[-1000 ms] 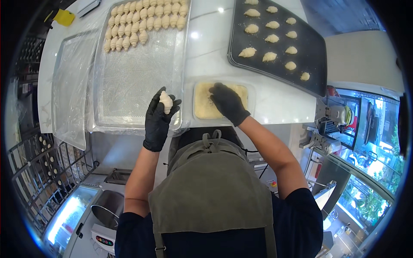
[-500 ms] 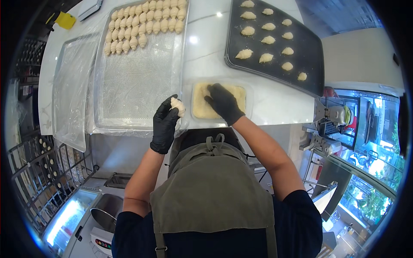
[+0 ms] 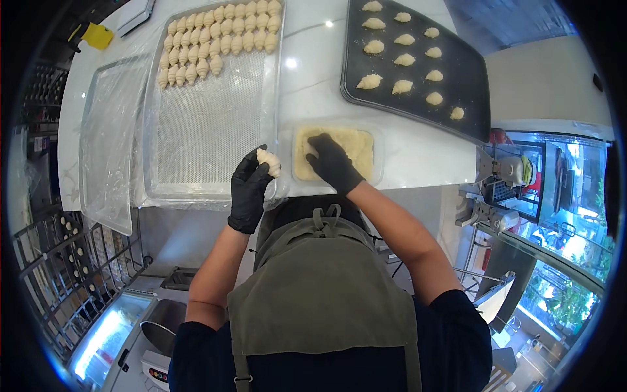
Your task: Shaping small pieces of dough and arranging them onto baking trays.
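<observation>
1. Left hand: black glove, fingers curled and closed around a small pale dough piece, held at the fingertips. Hand sits at the near desk edge, just beside the right corner of the perforated tray, wrist straight, forearm bare and coming up from below.
2. Right hand: black glove, palm down, fingers pressed into the crumb container. Can't tell whether it's gripping anything under the fingers. Forearm runs diagonally from lower right, elbow bent.
3. Hands are apart, left clear of the container, right inside it.
4. Crumb container: shallow, clear, rectangular, filled with pale yellow crumbs, sitting on the white desk at its near edge, between the two trays.
5. Perforated tray: wrapped in clear plastic film, left of the container. Rows of shaped dough pieces fill its far end; near part bare.
6. Dark baking tray: right of centre, far side, tilted relative to the desk edge. Holds spaced coated pieces in rough columns.
7. Second clear film-covered tray lies at far left, overhanging the desk edge.
8. Person wears a grey-green apron over a dark top.
9. Wire rack lower left, below desk level.
</observation>
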Motion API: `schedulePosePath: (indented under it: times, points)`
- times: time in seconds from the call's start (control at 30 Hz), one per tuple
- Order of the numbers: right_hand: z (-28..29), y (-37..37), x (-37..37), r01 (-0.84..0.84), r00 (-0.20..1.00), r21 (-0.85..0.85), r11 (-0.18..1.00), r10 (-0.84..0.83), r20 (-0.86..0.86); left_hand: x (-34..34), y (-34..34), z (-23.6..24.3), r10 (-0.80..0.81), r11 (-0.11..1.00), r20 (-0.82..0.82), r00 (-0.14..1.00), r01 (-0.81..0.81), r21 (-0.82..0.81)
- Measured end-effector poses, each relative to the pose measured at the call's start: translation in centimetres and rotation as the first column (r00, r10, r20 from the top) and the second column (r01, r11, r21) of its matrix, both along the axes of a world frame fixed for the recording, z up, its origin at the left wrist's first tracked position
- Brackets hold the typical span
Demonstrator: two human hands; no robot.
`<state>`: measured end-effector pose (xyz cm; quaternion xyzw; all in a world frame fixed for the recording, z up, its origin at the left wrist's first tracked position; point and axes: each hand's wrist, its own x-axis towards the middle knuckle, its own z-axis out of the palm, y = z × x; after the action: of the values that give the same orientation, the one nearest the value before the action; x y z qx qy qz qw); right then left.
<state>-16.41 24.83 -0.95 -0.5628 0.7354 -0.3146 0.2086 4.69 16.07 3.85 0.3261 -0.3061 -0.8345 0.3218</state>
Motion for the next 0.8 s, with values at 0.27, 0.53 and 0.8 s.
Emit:
schedulePosePath:
  times: [0.27,0.53,0.8]
  points:
    - [-1.5,-0.2,0.9,0.000,0.999,-0.137,0.991,-0.007,-0.050,0.8,0.3,-0.3,0.064,0.998,0.029,0.998,-0.064,-0.011]
    - [1.1,-0.7,1.7,-0.070,0.992,0.053,0.996,0.075,-0.099,0.9,1.1,-0.7,0.085,0.996,0.085,0.993,-0.086,0.015]
    - [-0.2,0.3,0.7,0.059,0.997,-0.119,0.991,-0.064,-0.040,1.0,2.1,-3.1,0.029,0.999,0.038,0.999,-0.029,-0.013]
